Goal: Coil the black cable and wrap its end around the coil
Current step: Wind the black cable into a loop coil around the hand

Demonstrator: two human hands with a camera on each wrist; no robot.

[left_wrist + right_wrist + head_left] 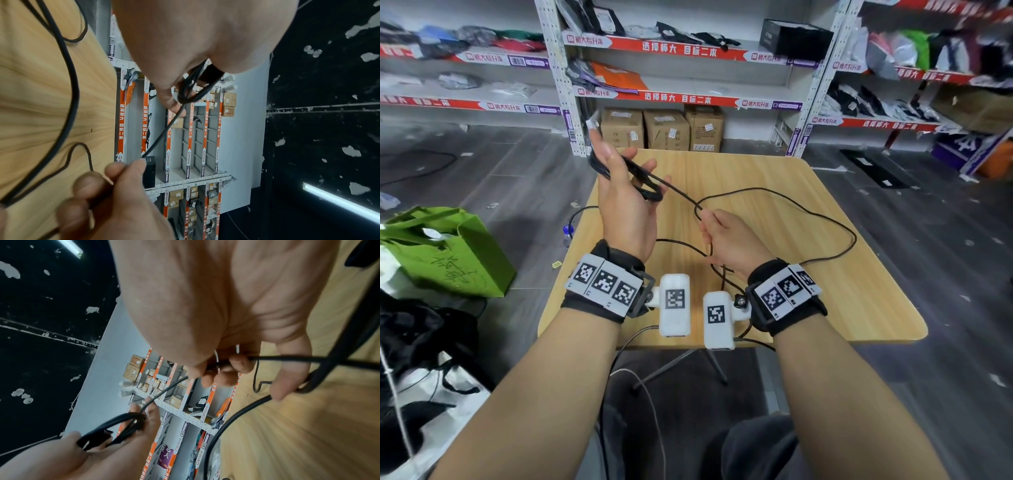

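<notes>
While left hand [621,192] holds coil [643,181], right hand [729,240] pinches black cable [784,200].

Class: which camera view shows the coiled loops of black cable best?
The head view: the coiled loops hang round the left hand, fully visible. The right wrist view shows them blurred; the left wrist view mostly hides them behind the palm.

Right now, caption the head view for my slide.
Left hand holds a few black cable loops while right hand feeds slack above the wooden table.
</notes>
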